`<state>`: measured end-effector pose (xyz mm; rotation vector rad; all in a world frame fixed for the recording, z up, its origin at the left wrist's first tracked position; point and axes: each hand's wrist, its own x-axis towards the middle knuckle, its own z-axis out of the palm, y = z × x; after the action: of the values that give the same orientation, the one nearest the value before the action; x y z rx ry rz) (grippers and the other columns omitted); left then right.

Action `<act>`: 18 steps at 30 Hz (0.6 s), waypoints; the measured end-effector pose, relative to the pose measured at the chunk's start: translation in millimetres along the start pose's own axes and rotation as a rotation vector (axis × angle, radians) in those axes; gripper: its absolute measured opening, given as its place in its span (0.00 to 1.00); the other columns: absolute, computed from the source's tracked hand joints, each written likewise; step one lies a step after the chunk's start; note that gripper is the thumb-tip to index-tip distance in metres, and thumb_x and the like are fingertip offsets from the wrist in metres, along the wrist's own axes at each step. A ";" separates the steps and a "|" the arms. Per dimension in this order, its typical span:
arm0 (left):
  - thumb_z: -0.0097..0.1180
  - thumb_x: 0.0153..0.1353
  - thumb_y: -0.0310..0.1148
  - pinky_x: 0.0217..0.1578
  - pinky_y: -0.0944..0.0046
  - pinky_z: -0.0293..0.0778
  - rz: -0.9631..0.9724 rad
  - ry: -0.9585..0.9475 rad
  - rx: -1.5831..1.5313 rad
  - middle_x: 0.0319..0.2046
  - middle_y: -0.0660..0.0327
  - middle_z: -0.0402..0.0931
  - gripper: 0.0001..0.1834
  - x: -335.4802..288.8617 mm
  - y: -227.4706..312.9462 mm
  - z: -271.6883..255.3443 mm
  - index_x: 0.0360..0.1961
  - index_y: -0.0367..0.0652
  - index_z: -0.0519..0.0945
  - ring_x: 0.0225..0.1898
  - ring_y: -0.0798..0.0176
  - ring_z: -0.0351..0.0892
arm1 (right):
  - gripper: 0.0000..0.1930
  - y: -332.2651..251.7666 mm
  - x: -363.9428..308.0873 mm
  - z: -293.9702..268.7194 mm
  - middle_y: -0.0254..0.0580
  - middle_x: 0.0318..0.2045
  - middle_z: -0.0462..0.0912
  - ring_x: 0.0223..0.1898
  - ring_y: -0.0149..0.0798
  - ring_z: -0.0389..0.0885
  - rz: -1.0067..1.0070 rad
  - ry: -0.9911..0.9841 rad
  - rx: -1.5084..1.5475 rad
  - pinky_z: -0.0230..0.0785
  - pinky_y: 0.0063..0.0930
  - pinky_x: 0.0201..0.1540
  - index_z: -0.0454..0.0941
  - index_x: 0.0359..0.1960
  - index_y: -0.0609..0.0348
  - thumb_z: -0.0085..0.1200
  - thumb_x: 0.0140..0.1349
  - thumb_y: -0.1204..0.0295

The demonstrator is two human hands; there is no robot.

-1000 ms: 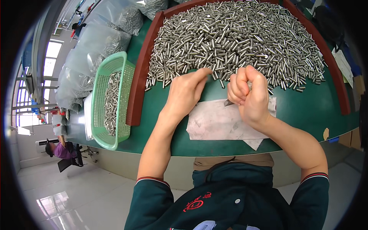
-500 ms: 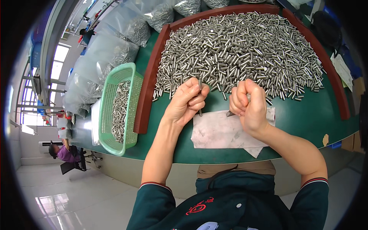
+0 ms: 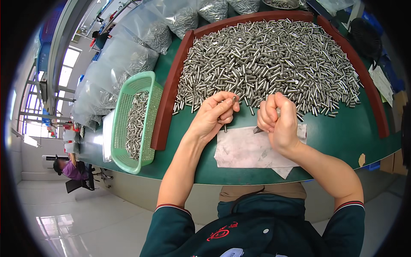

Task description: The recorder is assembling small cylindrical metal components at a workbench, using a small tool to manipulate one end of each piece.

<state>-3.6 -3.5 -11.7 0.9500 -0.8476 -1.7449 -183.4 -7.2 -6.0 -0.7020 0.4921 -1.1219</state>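
Note:
My left hand (image 3: 215,113) is closed, with a small metal pin (image 3: 234,99) pinched at the thumb and forefinger. A second pin end (image 3: 225,127) pokes out below its curled fingers. To the right, my right hand (image 3: 279,120) is a fist around a slim tool, whose dark, pointed flat tip (image 3: 257,129) sticks out on the left side; the rest is hidden in the fingers. Both hands hover over a stained whitish cloth (image 3: 239,150). Just beyond them lies a large heap of shiny metal pins (image 3: 269,64) on the green table (image 3: 334,141).
Dark red wooden rails (image 3: 165,111) border the heap. On the left stands a green plastic basket (image 3: 150,124) with loose pins in it. Clear plastic bags (image 3: 135,51) of pins line the table behind it. A black fan (image 3: 365,34) is at the far right. Another person (image 3: 72,169) sits far left.
The pin at my left fingertips has tipped from upright to a slant as the thumb and forefinger shifted. My right hand is nearly still. The whole view has shifted slightly.

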 end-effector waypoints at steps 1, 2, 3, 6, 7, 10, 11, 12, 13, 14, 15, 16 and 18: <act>0.47 0.59 0.30 0.16 0.79 0.51 0.000 0.001 -0.001 0.26 0.61 0.70 0.08 0.0 0.6 0.7 0.37 0.37 0.72 0.16 0.78 0.52 | 0.20 -0.1 0.0 -0.1 0.30 0.08 0.54 0.11 0.23 0.47 0.001 -0.002 -0.002 0.43 0.18 0.13 0.52 0.11 0.55 0.29 0.61 0.65; 0.47 0.59 0.31 0.16 0.79 0.51 -0.014 0.003 -0.003 0.25 0.62 0.69 0.08 0.1 1.3 1.5 0.37 0.37 0.72 0.16 0.78 0.52 | 0.20 -0.2 0.0 -0.3 0.30 0.08 0.54 0.11 0.23 0.47 0.003 -0.002 -0.003 0.43 0.18 0.13 0.52 0.11 0.55 0.29 0.61 0.65; 0.46 0.59 0.32 0.16 0.79 0.50 -0.028 0.005 -0.005 0.24 0.62 0.68 0.09 -0.1 2.3 2.6 0.37 0.37 0.71 0.16 0.78 0.52 | 0.20 -0.3 0.2 -0.4 0.30 0.08 0.54 0.11 0.23 0.47 0.004 0.003 -0.004 0.43 0.18 0.13 0.52 0.10 0.55 0.29 0.61 0.65; 0.45 0.60 0.35 0.16 0.79 0.49 -0.043 -0.001 -0.072 0.16 0.68 0.59 0.09 -2.9 4.6 2.8 0.33 0.38 0.69 0.15 0.78 0.50 | 0.20 0.2 0.4 0.2 0.30 0.08 0.54 0.11 0.23 0.47 0.009 0.011 -0.005 0.43 0.18 0.14 0.52 0.10 0.55 0.29 0.61 0.65; 0.45 0.60 0.35 0.15 0.78 0.48 -0.034 0.009 -0.023 0.15 0.68 0.58 0.10 -4.7 6.5 2.4 0.33 0.39 0.69 0.15 0.78 0.50 | 0.20 0.3 0.1 0.6 0.30 0.08 0.54 0.11 0.23 0.47 0.010 0.012 -0.005 0.43 0.19 0.14 0.52 0.10 0.55 0.29 0.61 0.64; 0.44 0.61 0.34 0.15 0.78 0.47 0.009 0.082 0.191 0.13 0.71 0.55 0.09 -13.4 22.1 2.8 0.33 0.38 0.70 0.14 0.78 0.49 | 0.20 1.1 0.9 0.9 0.30 0.08 0.54 0.11 0.23 0.47 0.002 0.008 -0.005 0.43 0.19 0.14 0.53 0.10 0.55 0.29 0.61 0.64; 0.44 0.61 0.33 0.15 0.77 0.48 0.002 0.120 0.257 0.12 0.71 0.57 0.09 -16.2 25.7 0.5 0.31 0.38 0.72 0.14 0.79 0.50 | 0.20 1.0 1.1 0.2 0.30 0.08 0.54 0.11 0.23 0.47 0.007 0.007 -0.008 0.43 0.19 0.14 0.53 0.10 0.55 0.29 0.61 0.64; 0.45 0.60 0.33 0.15 0.77 0.48 0.006 0.122 0.449 0.13 0.71 0.58 0.09 -18.6 28.4 -2.0 0.29 0.38 0.72 0.14 0.79 0.52 | 0.20 1.0 1.3 0.0 0.30 0.08 0.54 0.11 0.23 0.47 0.008 0.009 -0.009 0.43 0.19 0.14 0.53 0.10 0.55 0.29 0.61 0.64; 0.46 0.59 0.33 0.15 0.77 0.48 0.011 0.126 0.641 0.13 0.70 0.60 0.10 -21.7 29.9 -4.0 0.27 0.38 0.73 0.15 0.80 0.53 | 0.20 1.3 1.0 0.6 0.30 0.08 0.54 0.11 0.23 0.47 0.004 0.009 -0.008 0.43 0.19 0.14 0.53 0.10 0.55 0.29 0.61 0.64; 0.51 0.57 0.34 0.17 0.75 0.54 0.008 0.168 0.854 0.14 0.69 0.62 0.11 -23.8 28.5 -6.2 0.24 0.37 0.72 0.17 0.78 0.57 | 0.20 1.7 0.9 1.0 0.30 0.08 0.54 0.11 0.23 0.47 -0.001 0.008 -0.008 0.43 0.19 0.14 0.53 0.10 0.55 0.30 0.61 0.64; 0.53 0.55 0.34 0.18 0.73 0.57 0.059 0.137 1.032 0.15 0.68 0.64 0.11 -25.2 25.6 -8.6 0.24 0.36 0.72 0.18 0.76 0.60 | 0.20 2.0 0.9 1.1 0.30 0.08 0.54 0.11 0.23 0.47 0.002 0.008 -0.008 0.43 0.19 0.14 0.53 0.10 0.55 0.30 0.61 0.64; 0.55 0.53 0.34 0.19 0.71 0.61 0.112 0.100 1.209 0.16 0.67 0.66 0.12 -26.2 24.7 -6.4 0.24 0.35 0.71 0.19 0.75 0.62 | 0.20 2.0 0.9 0.8 0.30 0.08 0.54 0.11 0.23 0.47 0.005 0.009 -0.006 0.43 0.19 0.14 0.53 0.10 0.55 0.30 0.60 0.64; 0.58 0.49 0.34 0.22 0.67 0.64 -0.010 0.152 1.371 0.16 0.61 0.70 0.13 -32.5 24.9 3.7 0.23 0.34 0.71 0.19 0.69 0.66 | 0.20 2.0 1.3 -0.2 0.30 0.08 0.54 0.11 0.23 0.47 0.007 0.013 -0.005 0.43 0.19 0.14 0.53 0.10 0.55 0.30 0.60 0.64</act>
<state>11.4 19.6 18.7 1.8755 -1.9733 -0.8836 -181.8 -7.9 -7.6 -0.6974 0.5086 -1.1198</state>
